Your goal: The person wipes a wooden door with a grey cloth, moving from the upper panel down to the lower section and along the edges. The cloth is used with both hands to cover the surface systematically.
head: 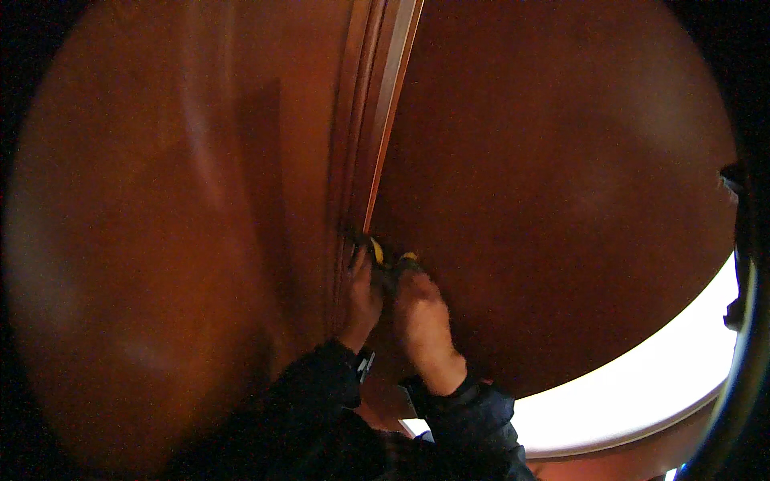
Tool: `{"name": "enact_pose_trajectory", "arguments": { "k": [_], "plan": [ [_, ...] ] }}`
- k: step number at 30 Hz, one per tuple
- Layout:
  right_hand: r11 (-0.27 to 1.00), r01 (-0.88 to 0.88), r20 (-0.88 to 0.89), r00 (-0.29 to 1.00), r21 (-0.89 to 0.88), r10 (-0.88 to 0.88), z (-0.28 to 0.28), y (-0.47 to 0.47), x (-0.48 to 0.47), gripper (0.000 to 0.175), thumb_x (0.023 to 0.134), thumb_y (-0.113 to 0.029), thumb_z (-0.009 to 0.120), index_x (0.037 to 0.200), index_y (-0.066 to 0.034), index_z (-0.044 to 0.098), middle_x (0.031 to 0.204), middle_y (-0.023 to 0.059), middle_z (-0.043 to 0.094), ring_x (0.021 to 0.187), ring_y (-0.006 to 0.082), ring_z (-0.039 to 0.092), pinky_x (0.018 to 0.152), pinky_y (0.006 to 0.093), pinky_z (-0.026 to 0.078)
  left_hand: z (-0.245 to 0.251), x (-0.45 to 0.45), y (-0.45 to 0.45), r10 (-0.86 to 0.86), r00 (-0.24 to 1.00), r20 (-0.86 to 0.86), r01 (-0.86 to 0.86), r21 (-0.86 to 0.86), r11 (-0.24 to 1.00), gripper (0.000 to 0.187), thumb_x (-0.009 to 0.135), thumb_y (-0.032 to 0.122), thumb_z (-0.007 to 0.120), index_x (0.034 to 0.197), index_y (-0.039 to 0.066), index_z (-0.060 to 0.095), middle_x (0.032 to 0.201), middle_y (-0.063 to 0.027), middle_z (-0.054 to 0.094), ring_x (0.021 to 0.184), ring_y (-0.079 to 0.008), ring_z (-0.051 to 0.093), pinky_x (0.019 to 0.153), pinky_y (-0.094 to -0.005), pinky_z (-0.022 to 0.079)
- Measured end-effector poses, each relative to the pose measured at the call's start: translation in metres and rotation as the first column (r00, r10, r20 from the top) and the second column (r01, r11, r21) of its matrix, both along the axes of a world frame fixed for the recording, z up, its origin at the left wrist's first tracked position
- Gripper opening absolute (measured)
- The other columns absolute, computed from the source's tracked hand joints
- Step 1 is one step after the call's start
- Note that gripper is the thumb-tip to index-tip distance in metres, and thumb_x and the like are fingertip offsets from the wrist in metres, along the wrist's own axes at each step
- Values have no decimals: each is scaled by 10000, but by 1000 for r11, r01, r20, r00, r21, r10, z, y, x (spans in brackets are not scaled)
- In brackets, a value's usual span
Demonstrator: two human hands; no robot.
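My right hand is closed around a dark hand tool with yellow parts. Blur and the low light hide what kind of tool it is. Against the tool's left side, my left hand has its fingers pointing up along a moulded wooden trim; whether it grips the tool or only steadies it cannot be told. The tool's front end meets the lower visible end of a pale strip that runs along the trim's edge. Both wrists come out of dark sleeves.
A glossy reddish-brown wooden panel spans the left side, with shadows across it. Another brown panel fills the right. Bright white light shows at the lower right, beside a dark curved edge.
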State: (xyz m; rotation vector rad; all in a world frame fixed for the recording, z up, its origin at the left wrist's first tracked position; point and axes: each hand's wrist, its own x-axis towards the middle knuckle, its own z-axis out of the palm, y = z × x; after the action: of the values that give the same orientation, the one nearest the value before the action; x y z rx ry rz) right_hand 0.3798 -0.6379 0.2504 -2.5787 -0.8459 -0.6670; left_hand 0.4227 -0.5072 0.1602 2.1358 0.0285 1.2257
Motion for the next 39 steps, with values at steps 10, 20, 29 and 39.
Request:
{"name": "enact_pose_trajectory", "arguments": {
  "k": [10, 20, 29, 39],
  "plan": [
    [993, -96, 187, 979, 64, 82, 27, 2, -74, 394, 871, 20, 585, 1258, 33, 656, 1317, 220, 632, 1137, 407, 638, 928, 458, 579, 76, -55, 45, -205, 973, 107, 205, 9, 979, 541, 901, -117, 555, 1440, -99, 519, 1549, -274, 478, 1443, -420, 453, 1220, -458, 350],
    [979, -190, 331, 931, 78, 154, 65, 57, -100, 367, 867, 11, 638, 1232, 19, 670, 1261, 189, 640, 1022, 359, 646, 856, 423, 578, 93, -100, 104, -164, 962, 217, 179, -49, 983, 622, 836, -118, 541, 1456, -88, 499, 1605, -303, 385, 1478, -454, 397, 1215, -463, 358],
    [961, -237, 393, 905, 141, 165, 135, 176, -131, 271, 908, 40, 630, 1173, 17, 677, 1222, 209, 665, 1016, 398, 696, 837, 466, 606, 175, -121, 228, -233, 940, 250, 209, 118, 971, 659, 773, -207, 532, 1423, -100, 518, 1585, -319, 386, 1482, -478, 369, 1223, -485, 349],
    [786, -379, 187, 925, 489, 330, 108, 369, -80, 381, 927, 141, 512, 1268, 27, 638, 1447, 290, 561, 1270, 457, 617, 934, 440, 593, 149, -74, 411, -256, 939, 231, 245, 76, 967, 809, 766, -202, 548, 1540, 10, 444, 1601, -344, 328, 1483, -533, 327, 1221, -533, 332]
  ]
}}
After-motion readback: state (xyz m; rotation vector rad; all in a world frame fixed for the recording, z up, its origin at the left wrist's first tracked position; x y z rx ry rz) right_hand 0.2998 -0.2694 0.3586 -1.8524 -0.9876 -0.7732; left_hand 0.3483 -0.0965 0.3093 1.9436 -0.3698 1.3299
